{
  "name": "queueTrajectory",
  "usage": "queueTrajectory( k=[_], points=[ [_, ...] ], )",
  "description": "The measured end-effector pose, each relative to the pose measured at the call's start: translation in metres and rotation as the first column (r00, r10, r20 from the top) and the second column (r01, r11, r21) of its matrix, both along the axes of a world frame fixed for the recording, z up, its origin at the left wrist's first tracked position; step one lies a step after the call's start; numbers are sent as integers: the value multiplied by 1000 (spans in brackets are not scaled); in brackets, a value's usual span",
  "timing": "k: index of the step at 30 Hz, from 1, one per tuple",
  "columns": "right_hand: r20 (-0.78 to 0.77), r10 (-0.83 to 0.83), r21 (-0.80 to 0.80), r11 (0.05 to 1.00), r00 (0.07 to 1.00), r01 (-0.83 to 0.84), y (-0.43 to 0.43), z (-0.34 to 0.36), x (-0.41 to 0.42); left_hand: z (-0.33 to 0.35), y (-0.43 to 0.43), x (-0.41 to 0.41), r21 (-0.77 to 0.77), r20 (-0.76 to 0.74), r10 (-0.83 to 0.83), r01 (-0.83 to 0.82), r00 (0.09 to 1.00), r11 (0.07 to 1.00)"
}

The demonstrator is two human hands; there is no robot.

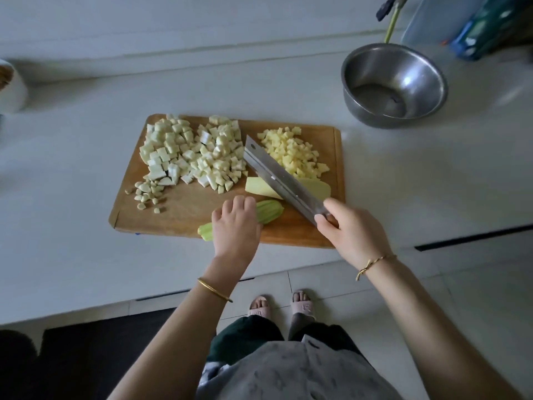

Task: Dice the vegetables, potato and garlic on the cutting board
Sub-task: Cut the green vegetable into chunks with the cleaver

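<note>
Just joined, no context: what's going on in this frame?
A person is dicing on a wooden cutting board. The right hand grips a cleaver, its blade angled across the uncut potato pieces. The left hand holds down a green vegetable near the front edge. Already cut: pale vegetable cubes, potato cubes and chopped garlic. A steel bowl sits on the counter beyond the board's right corner.

White counter (86,145): cutting board (187,210), steel bowl (375,120), perhaps jar (11,89) far left.
</note>
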State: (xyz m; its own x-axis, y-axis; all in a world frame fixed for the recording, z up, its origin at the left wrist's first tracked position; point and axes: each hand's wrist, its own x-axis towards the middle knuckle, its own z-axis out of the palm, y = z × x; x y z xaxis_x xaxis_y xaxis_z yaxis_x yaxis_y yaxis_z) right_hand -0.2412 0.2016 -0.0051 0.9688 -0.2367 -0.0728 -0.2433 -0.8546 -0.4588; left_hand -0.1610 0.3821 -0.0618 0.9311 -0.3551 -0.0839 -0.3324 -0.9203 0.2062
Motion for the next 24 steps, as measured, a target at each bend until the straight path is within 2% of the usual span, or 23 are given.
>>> queueTrajectory(
  k=[6,9,13,21,24],
  points=[
    [-11,27,-11,1000,1000,-27,1,-3,2,0,3,1,41,-74,146,-144,986,989],
    [-23,72,-26,997,997,-73,3,-5,10,1,-4,0,28,-98,134,-132,986,991],
    [-43,112,-77,990,993,-115,-8,-5,15,1,-8,3,51,-89,146,-142,985,989],
    [-120,254,-155,950,960,-271,-18,-6,28,2,-6,2,87,-89,285,-278,954,957],
    [-133,239,-154,954,962,-258,-23,-9,31,2,-8,2,71,-88,298,-293,950,953]
  ],
)
